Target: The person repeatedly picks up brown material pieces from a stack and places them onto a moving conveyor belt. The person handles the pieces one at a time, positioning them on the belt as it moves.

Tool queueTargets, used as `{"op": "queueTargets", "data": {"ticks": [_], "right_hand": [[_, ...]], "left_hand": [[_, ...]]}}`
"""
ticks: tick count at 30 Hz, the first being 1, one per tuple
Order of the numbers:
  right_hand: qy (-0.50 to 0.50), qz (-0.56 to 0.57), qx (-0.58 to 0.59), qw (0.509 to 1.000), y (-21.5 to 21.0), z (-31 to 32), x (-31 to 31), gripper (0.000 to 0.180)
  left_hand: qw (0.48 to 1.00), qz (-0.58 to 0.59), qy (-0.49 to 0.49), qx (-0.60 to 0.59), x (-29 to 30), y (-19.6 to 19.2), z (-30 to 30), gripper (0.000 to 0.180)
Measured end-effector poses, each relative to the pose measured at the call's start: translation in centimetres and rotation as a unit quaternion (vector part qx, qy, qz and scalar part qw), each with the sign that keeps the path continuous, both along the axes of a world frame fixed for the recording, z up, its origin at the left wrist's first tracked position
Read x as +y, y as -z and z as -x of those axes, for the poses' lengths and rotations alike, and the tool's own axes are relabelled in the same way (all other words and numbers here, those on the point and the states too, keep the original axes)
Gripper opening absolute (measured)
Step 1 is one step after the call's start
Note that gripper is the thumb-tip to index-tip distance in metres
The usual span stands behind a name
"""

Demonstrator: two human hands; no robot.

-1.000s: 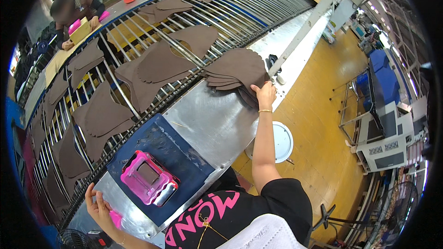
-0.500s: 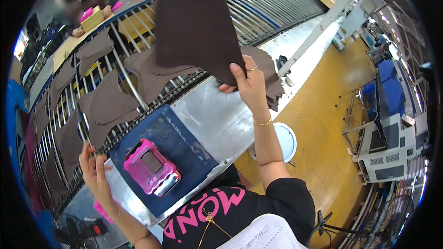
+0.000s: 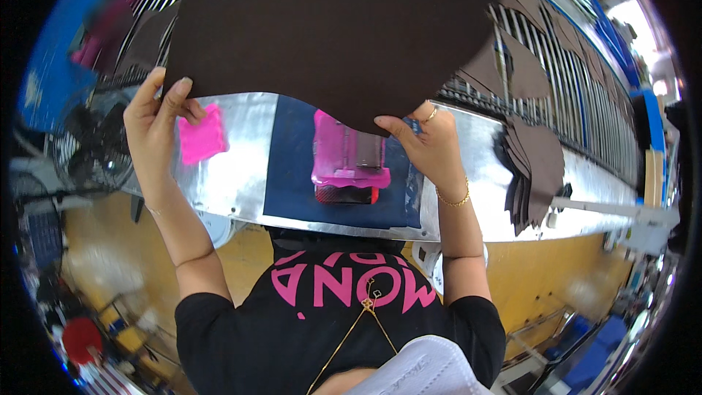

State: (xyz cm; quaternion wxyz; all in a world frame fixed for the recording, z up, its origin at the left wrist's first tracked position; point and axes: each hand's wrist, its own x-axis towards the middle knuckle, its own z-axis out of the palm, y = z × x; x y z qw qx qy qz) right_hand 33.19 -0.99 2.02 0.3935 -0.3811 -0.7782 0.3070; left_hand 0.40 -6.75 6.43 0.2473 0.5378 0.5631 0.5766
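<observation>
A large dark brown cut sheet (image 3: 329, 29) is held up in both hands and fills the upper middle of the view. At its lower left corner, my left hand (image 3: 152, 124) pinches the edge between thumb and fingers. My right hand (image 3: 431, 145) grips the lower right edge, thumb in front and some fingers hidden behind. Below the sheet, a pink tray-like holder (image 3: 333, 148) with a dark block inside rests on a dark blue mat (image 3: 292, 168); the sheet covers part of both. Near my left hand lies a bright pink wavy-edged pad (image 3: 202, 135).
The metal table (image 3: 238, 175) runs across in front of me. To the right, a stack of brown cut pieces (image 3: 537, 168) lies by a pale post (image 3: 614, 212). Behind is a roller conveyor (image 3: 578, 95) carrying more brown pieces. A dark fan (image 3: 95, 139) stands at the left.
My left hand has risen from beside the mat and taken hold of the brown sheet, which my right hand alone held before. The view has turned, and the sheet now spans between both hands.
</observation>
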Motion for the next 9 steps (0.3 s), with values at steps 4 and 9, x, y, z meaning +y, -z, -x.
{"op": "queueTargets", "data": {"ticks": [4, 9], "right_hand": [[-0.039, -0.014, -0.05, 0.998, 0.9, 0.8, -0.1, 0.014], [-0.054, -0.007, -0.037, 0.998, 1.5, -0.5, -0.3, 0.011]], "left_hand": [[1.0, 0.015, -0.02, 0.019, -1.7, -0.8, 1.6, 0.013], [0.995, 0.07, 0.043, 0.049, -2.2, 1.2, 2.5, 0.012]]}}
